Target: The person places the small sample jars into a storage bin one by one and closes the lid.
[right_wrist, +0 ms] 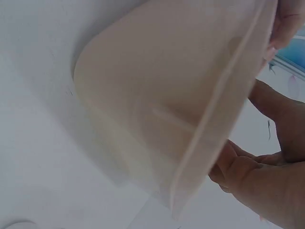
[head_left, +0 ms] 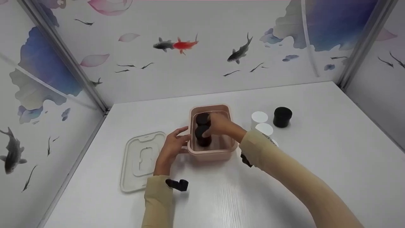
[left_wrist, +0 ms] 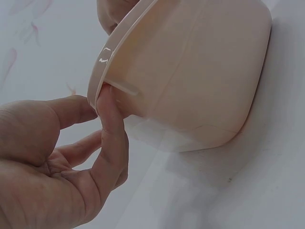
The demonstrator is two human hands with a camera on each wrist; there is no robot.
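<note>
A pink plastic box (head_left: 212, 155) stands without its lid on the table, and two dark jars stand inside it, a far jar (head_left: 202, 119) and a near jar (head_left: 203, 139). My left hand (head_left: 173, 144) is at the box's left rim; in the left wrist view thumb and a finger pinch that rim (left_wrist: 99, 71). Reaching in over the right side, my right hand (head_left: 221, 124) holds the near jar, its thumb along the jar's right side. Its other fingertips are partly hidden by the jars. In the right wrist view, the box wall (right_wrist: 157, 90) covers the right hand's (right_wrist: 267, 167) fingertips.
A pale translucent lid (head_left: 133, 171) lies left of the box, partly behind the left hand. Right of the box stand a black jar (head_left: 282, 117) and several white-topped jars (head_left: 259, 117), one mostly covered by the right sleeve. Patterned panels (head_left: 205, 69) enclose the table.
</note>
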